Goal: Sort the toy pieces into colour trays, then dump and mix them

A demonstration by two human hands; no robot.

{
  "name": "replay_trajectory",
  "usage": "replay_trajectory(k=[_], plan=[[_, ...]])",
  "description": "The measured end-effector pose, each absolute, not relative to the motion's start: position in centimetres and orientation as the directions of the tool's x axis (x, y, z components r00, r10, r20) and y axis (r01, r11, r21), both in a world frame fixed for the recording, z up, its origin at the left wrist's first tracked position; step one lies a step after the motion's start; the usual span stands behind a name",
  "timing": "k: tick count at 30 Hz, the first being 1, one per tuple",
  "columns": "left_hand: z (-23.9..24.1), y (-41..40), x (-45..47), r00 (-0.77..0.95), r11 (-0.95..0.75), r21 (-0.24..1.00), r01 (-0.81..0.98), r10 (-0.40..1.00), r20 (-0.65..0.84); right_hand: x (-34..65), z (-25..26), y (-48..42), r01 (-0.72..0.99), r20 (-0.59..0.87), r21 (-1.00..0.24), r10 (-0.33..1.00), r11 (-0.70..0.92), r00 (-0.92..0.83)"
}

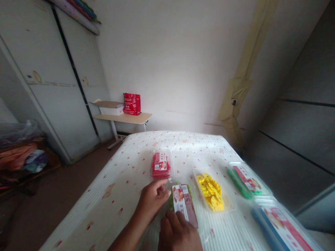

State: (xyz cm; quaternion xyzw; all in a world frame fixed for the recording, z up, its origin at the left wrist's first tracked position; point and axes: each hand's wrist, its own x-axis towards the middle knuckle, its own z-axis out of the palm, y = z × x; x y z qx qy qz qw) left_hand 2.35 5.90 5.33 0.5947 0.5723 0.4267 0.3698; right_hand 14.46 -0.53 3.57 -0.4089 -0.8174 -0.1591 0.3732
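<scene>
A clear plastic food box (184, 205) with green contents lies before me, its lid bearing a brown and white label. My left hand (154, 193) is at its far left corner, fingers curled and the thumb against the edge. At the near end, the bent fingers of my right hand (179, 230) press on the box and cover part of the label; their tips are hidden. Just beyond my left hand sits a closed box of red pieces (160, 165). To the right, yellow pieces (210, 191) lie in a clear tray without a label.
Along the table's right side are a labelled box with green contents (247, 179) and one with blue contents (284, 226). A patterned cloth (136, 153) covers the table. Further back, a small desk (133, 118) holds a red bag (132, 104) and a white carton (111, 109).
</scene>
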Motion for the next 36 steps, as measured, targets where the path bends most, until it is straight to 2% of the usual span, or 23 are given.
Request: replay_trajectory(k=[2, 4, 6, 9, 12, 16, 24, 29, 36], plan=[[4.7, 5.9, 2.5, -0.055, -0.063, 0.910, 0.410, 0.994, 0.094, 15.1, 4.5, -0.4, 0.758, 0.705, -0.102, 0.585, 0.644, -0.402], [4.5, 5.9, 2.7, -0.058, -0.084, 0.899, 0.429, 0.991, 0.120, 16.7, 6.3, 0.1, 0.804, 0.650, -0.157, 0.673, 0.574, -0.353], [4.7, 5.9, 2.9, -0.046, -0.122, 0.887, 0.445, 0.986, 0.159, 18.8, 8.2, 1.1, 0.898, 0.589, -0.186, 0.777, 0.399, -0.223], [5.0, 6.1, 3.1, -0.048, -0.151, 0.860, 0.487, 0.979, 0.199, 21.1, 9.4, 3.1, 0.972, 0.402, -0.157, 0.910, 0.177, -0.101], [4.8, 6.5, 3.1, -0.050, -0.138, 0.834, 0.534, 0.980, 0.194, 21.6, 8.5, 4.8, 0.983, 0.262, -0.155, 0.963, 0.103, -0.059], [4.0, 7.1, 2.9, -0.050, -0.117, 0.837, 0.534, 0.984, 0.169, 20.9, 7.1, 5.6, 0.979, 0.153, -0.197, 0.988, 0.053, -0.023], [2.8, 7.4, 3.6, -0.182, -0.008, 0.927, 0.374, 0.980, 0.082, 20.6, 7.5, 6.5, 0.986, 0.052, -0.159, 0.997, 0.060, -0.052], [2.8, 7.2, 4.1, -0.227, 0.025, 0.933, 0.359, 0.972, 0.061, 20.7, 8.9, 7.9, 0.986, -0.008, -0.114, 0.993, 0.118, -0.120], [2.6, 7.1, 4.3, -0.245, 0.021, 0.933, 0.359, 0.967, 0.072, 21.3, 9.1, 11.7, 0.944, -0.112, -0.217, 0.954, 0.248, -0.277]])
